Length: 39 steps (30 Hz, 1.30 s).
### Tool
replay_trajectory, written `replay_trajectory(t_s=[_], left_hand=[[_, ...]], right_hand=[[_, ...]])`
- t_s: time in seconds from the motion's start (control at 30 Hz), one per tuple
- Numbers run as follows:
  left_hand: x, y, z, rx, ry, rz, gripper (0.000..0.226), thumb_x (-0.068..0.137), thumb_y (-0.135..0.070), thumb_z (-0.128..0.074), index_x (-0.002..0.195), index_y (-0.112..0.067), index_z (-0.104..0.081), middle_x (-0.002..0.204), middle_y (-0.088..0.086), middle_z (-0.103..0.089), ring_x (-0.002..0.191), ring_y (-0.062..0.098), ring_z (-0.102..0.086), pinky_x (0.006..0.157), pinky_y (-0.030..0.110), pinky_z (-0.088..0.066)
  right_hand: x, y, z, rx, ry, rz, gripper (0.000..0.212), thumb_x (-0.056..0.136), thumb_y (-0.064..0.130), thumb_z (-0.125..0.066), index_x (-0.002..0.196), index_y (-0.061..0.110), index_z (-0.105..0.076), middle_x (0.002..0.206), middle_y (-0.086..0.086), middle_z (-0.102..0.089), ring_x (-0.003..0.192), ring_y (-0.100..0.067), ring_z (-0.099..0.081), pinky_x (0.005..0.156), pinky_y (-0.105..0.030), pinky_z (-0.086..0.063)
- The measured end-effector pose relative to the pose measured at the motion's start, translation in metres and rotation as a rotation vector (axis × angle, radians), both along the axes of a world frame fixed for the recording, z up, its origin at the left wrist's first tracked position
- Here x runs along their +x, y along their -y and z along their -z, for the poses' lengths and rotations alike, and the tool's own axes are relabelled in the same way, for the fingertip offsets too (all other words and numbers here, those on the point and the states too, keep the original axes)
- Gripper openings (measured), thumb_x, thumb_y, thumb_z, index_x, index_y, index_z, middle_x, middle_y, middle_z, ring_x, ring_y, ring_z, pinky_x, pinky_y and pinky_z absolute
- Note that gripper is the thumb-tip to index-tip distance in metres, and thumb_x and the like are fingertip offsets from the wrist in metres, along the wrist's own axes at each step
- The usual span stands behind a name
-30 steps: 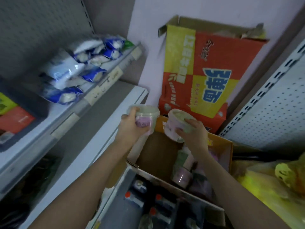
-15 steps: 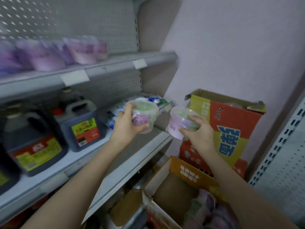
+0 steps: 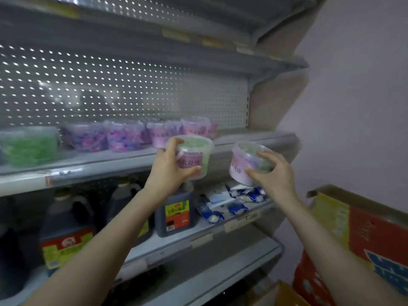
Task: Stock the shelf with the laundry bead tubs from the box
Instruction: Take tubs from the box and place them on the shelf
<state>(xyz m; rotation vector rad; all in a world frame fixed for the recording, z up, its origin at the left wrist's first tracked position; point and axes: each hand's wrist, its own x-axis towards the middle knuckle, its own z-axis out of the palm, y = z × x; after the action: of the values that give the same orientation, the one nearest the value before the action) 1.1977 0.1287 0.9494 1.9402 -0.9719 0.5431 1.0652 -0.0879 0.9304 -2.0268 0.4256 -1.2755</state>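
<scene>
My left hand (image 3: 169, 167) grips a clear laundry bead tub (image 3: 194, 156) with green beads and a pink label, held upright in front of the grey shelf (image 3: 254, 140). My right hand (image 3: 270, 173) grips a second tub (image 3: 246, 164), tilted toward me, level with the shelf's front edge. Several pink and purple bead tubs (image 3: 123, 138) stand in a row on that shelf, with a green one (image 3: 29, 144) at the far left. Only a corner of the open box (image 3: 284, 293) shows at the bottom.
Dark jugs (image 3: 175, 212) and blue-white packets (image 3: 229, 200) fill the shelf below. A red and yellow carton (image 3: 357, 237) stands against the wall at the right. Bare shelf surface lies to the right of the pink tubs.
Both hands have lifted their tubs from above the box up to the level of the bead-tub shelf. My view has swung upward with them.
</scene>
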Motion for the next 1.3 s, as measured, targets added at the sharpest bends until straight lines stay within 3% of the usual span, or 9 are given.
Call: replay_trajectory(t_s=[0.1, 0.27, 0.4, 0.5, 0.6, 0.67, 0.83, 1.07, 1.3], left_hand=[[0.017, -0.017, -0.019, -0.029, 0.024, -0.074, 0.072, 0.067, -0.034, -0.081, 0.125, -0.020, -0.041, 0.109, 0.012, -0.052, 0.097, 0.015, -0.039, 0.065, 0.018, -0.028], [0.056, -0.038, -0.038, -0.048, 0.066, -0.188, 0.070, 0.066, -0.037, -0.082, 0.121, -0.019, -0.043, 0.097, 0.009, -0.057, 0.100, 0.027, -0.050, 0.072, 0.029, -0.035], [0.093, -0.044, -0.041, -0.051, 0.059, -0.265, 0.066, 0.064, -0.039, -0.081, 0.113, -0.021, -0.042, 0.085, 0.005, -0.058, 0.092, 0.029, -0.053, 0.065, 0.030, -0.034], [0.111, -0.043, -0.041, -0.032, 0.041, -0.276, 0.067, 0.063, -0.039, -0.082, 0.113, -0.021, -0.041, 0.084, 0.006, -0.059, 0.093, 0.027, -0.050, 0.063, 0.030, -0.034], [0.123, -0.037, -0.045, 0.005, 0.041, -0.269, 0.067, 0.064, -0.039, -0.082, 0.113, -0.019, -0.041, 0.080, 0.004, -0.061, 0.089, 0.026, -0.053, 0.062, 0.030, -0.036], [0.130, -0.034, -0.049, 0.029, 0.038, -0.284, 0.067, 0.065, -0.040, -0.082, 0.113, -0.018, -0.041, 0.081, 0.004, -0.061, 0.086, 0.026, -0.054, 0.062, 0.030, -0.037], [0.146, -0.025, -0.058, 0.073, 0.004, -0.295, 0.062, 0.067, -0.035, -0.082, 0.110, -0.013, -0.043, 0.069, -0.010, -0.048, 0.075, 0.021, -0.052, 0.055, 0.028, -0.032], [0.167, -0.016, -0.067, 0.149, -0.086, -0.308, 0.060, 0.070, -0.030, -0.081, 0.112, -0.012, -0.041, 0.085, 0.001, -0.055, 0.075, 0.020, -0.052, 0.059, 0.028, -0.036], [0.183, -0.009, -0.064, 0.224, -0.103, -0.355, 0.063, 0.076, -0.028, -0.076, 0.125, -0.008, -0.042, 0.103, 0.015, -0.062, 0.096, 0.031, -0.056, 0.077, 0.034, -0.044]], right_hand=[[0.030, -0.014, -0.021, -0.040, -0.010, -0.066, 0.053, 0.065, 0.016, -0.085, 0.113, 0.019, -0.065, 0.117, 0.008, -0.052, 0.104, -0.006, -0.048, 0.093, -0.018, -0.037], [0.087, -0.032, -0.051, -0.112, 0.001, -0.165, 0.052, 0.068, 0.022, -0.084, 0.116, 0.020, -0.064, 0.124, 0.006, -0.052, 0.108, -0.005, -0.047, 0.094, -0.019, -0.037], [0.130, -0.037, -0.068, -0.137, 0.009, -0.218, 0.052, 0.067, 0.023, -0.084, 0.115, 0.020, -0.064, 0.124, 0.003, -0.055, 0.112, -0.011, -0.052, 0.098, -0.025, -0.042], [0.159, -0.038, -0.075, -0.153, -0.022, -0.229, 0.052, 0.068, 0.023, -0.083, 0.115, 0.019, -0.064, 0.122, 0.003, -0.055, 0.109, -0.009, -0.050, 0.094, -0.021, -0.040], [0.187, -0.037, -0.078, -0.169, -0.086, -0.219, 0.050, 0.067, 0.022, -0.083, 0.113, 0.017, -0.064, 0.126, 0.000, -0.054, 0.119, -0.015, -0.048, 0.099, -0.021, -0.036], [0.201, -0.034, -0.077, -0.211, -0.114, -0.172, 0.049, 0.067, 0.027, -0.082, 0.112, 0.020, -0.063, 0.123, 0.001, -0.054, 0.121, -0.019, -0.047, 0.100, -0.028, -0.038], [0.220, -0.018, -0.081, -0.221, -0.182, -0.147, 0.049, 0.073, 0.027, -0.079, 0.116, 0.020, -0.059, 0.124, 0.002, -0.051, 0.111, -0.014, -0.048, 0.087, -0.023, -0.035], [0.248, -0.008, -0.079, -0.224, -0.241, -0.173, 0.049, 0.078, 0.024, -0.075, 0.122, 0.016, -0.055, 0.129, 0.002, -0.046, 0.108, -0.011, -0.047, 0.088, -0.023, -0.035], [0.269, -0.001, -0.075, -0.253, -0.310, -0.157, 0.045, 0.084, 0.027, -0.068, 0.126, 0.016, -0.055, 0.140, -0.002, -0.043, 0.126, -0.022, -0.045, 0.103, -0.033, -0.035]])
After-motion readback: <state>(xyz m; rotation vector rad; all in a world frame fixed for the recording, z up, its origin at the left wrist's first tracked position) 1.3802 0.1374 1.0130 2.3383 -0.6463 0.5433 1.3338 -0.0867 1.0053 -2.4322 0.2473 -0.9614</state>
